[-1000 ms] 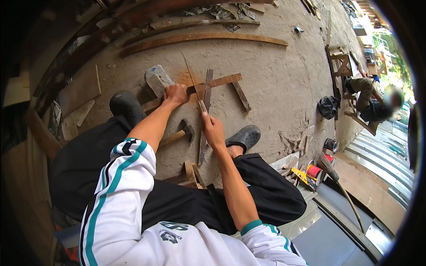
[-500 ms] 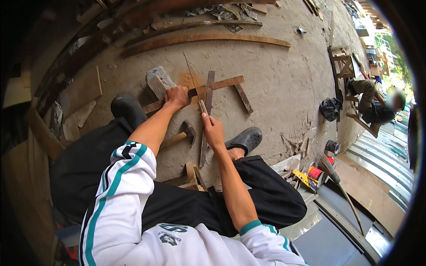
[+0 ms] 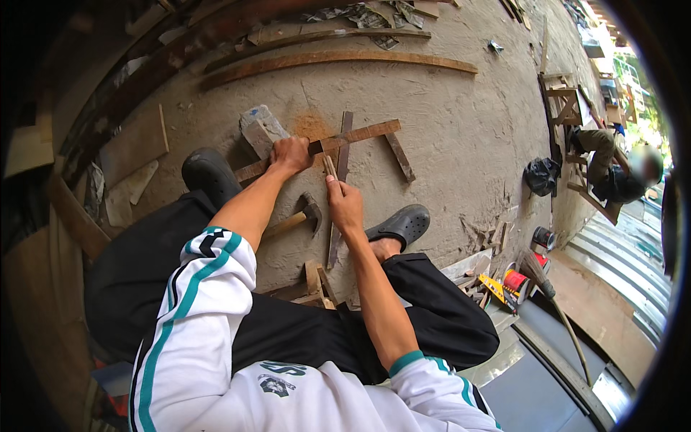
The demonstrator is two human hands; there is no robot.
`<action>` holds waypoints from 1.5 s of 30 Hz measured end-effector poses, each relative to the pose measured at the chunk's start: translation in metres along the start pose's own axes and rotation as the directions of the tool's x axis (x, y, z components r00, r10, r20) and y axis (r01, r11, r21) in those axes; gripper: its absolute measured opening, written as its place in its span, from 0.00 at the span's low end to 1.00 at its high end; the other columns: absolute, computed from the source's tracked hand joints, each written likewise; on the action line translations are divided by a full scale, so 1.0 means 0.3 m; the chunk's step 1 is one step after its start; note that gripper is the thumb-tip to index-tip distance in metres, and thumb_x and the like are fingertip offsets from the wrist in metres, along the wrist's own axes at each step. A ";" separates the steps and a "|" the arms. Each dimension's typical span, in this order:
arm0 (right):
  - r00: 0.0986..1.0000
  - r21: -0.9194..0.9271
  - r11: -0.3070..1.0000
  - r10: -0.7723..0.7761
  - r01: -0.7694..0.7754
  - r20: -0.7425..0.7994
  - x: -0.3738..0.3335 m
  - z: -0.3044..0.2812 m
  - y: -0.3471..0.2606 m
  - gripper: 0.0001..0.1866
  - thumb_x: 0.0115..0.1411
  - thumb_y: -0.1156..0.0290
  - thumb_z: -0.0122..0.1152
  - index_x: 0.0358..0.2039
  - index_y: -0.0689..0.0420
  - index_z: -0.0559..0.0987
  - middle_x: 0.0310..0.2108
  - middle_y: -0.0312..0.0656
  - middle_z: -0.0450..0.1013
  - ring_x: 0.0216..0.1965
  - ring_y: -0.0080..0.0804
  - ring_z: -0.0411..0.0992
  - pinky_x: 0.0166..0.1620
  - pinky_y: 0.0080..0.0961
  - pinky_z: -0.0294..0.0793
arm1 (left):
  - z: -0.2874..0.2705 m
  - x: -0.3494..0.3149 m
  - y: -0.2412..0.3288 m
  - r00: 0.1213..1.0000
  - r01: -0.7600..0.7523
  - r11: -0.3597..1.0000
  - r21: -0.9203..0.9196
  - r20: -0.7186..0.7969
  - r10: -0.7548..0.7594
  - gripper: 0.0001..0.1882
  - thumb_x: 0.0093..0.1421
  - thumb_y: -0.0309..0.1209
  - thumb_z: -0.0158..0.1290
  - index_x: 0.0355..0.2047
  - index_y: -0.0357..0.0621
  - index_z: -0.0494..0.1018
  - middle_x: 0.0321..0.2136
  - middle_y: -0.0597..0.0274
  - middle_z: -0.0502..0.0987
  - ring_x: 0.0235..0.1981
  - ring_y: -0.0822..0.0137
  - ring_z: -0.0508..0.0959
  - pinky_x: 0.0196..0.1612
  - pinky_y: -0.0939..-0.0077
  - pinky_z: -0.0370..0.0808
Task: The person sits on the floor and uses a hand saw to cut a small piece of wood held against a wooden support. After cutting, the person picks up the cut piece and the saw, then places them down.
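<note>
A wood strip lies slantwise near the ground, crossing over a dark batten, its right end at a short offcut. The left hand is closed over the strip, beside a pale block. The right hand is wrapped around the wooden handle of a saw, just below the strip; its thin blade, nearly edge-on, is hard to make out. Orange sawdust coats the ground just beyond the strip. Nearer the person, a hammer lies between the forearms, and a dark clog shows on each foot. Farther ahead lie two long planks. Off to the right are a black bag, a broom, some cans and another person, seated.
</note>
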State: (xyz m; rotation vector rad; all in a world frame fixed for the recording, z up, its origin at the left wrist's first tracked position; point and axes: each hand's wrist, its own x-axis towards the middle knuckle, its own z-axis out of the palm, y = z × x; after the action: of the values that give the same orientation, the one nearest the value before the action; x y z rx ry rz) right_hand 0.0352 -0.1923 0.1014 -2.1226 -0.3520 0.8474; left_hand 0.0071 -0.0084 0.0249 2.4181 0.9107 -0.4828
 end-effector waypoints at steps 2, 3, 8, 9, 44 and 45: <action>0.997 0.018 0.999 0.035 -0.036 0.066 -0.053 -0.033 -0.015 0.28 0.69 0.50 0.49 0.30 0.68 0.76 0.18 0.53 0.67 0.22 0.34 0.65 0.31 0.37 0.66 | 0.016 -0.003 -0.024 1.000 0.015 1.000 0.000 0.000 -0.015 0.17 0.56 0.43 0.57 0.38 0.45 0.82 0.36 0.44 0.82 0.41 0.46 0.83 0.45 0.55 0.80; 0.993 0.024 0.998 0.049 -0.052 0.103 -0.099 -0.063 -0.014 0.28 0.69 0.50 0.50 0.31 0.68 0.77 0.19 0.54 0.69 0.22 0.35 0.67 0.32 0.37 0.67 | 0.038 -0.002 -0.042 1.000 0.017 1.000 0.008 -0.004 -0.017 0.17 0.56 0.43 0.57 0.38 0.45 0.82 0.35 0.44 0.82 0.41 0.46 0.83 0.44 0.55 0.80; 0.994 0.057 0.993 0.102 -0.104 0.027 -0.521 -0.215 0.003 0.26 0.71 0.56 0.52 0.18 0.60 0.69 0.14 0.30 0.60 0.19 0.17 0.57 0.23 0.25 0.55 | 0.026 0.008 -0.047 1.000 0.010 1.000 0.005 0.000 -0.010 0.17 0.56 0.44 0.57 0.36 0.44 0.81 0.34 0.44 0.82 0.40 0.45 0.83 0.43 0.55 0.80; 0.995 0.049 0.994 0.094 -0.095 0.019 -0.521 -0.227 -0.003 0.27 0.71 0.56 0.52 0.17 0.60 0.69 0.14 0.30 0.60 0.19 0.17 0.57 0.23 0.25 0.55 | 0.025 0.014 -0.049 1.000 0.005 1.000 0.010 -0.015 -0.005 0.17 0.56 0.44 0.58 0.36 0.43 0.81 0.34 0.44 0.82 0.40 0.45 0.83 0.43 0.55 0.80; 1.000 0.017 0.999 0.030 -0.030 0.007 -0.466 -0.187 -0.079 0.27 0.71 0.57 0.51 0.18 0.64 0.69 0.13 0.35 0.60 0.17 0.21 0.58 0.23 0.29 0.57 | 0.038 0.012 -0.075 0.999 -0.025 1.000 0.019 -0.039 0.025 0.13 0.55 0.37 0.56 0.36 0.44 0.80 0.33 0.43 0.82 0.38 0.44 0.83 0.42 0.53 0.80; 0.998 -0.093 0.995 0.025 -0.020 0.051 -0.339 -0.137 -0.036 0.25 0.69 0.55 0.51 0.33 0.69 0.79 0.19 0.59 0.69 0.24 0.43 0.75 0.32 0.41 0.69 | 0.038 0.005 -0.068 0.998 -0.041 0.999 0.025 -0.048 0.043 0.13 0.55 0.38 0.55 0.36 0.44 0.80 0.33 0.43 0.82 0.38 0.44 0.83 0.42 0.53 0.80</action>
State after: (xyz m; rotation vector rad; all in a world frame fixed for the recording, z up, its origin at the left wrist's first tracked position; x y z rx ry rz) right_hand -0.0115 -0.2609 0.1742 -2.1962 -0.4017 0.9167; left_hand -0.0074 -0.0009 0.0082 2.4748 0.8771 -0.4235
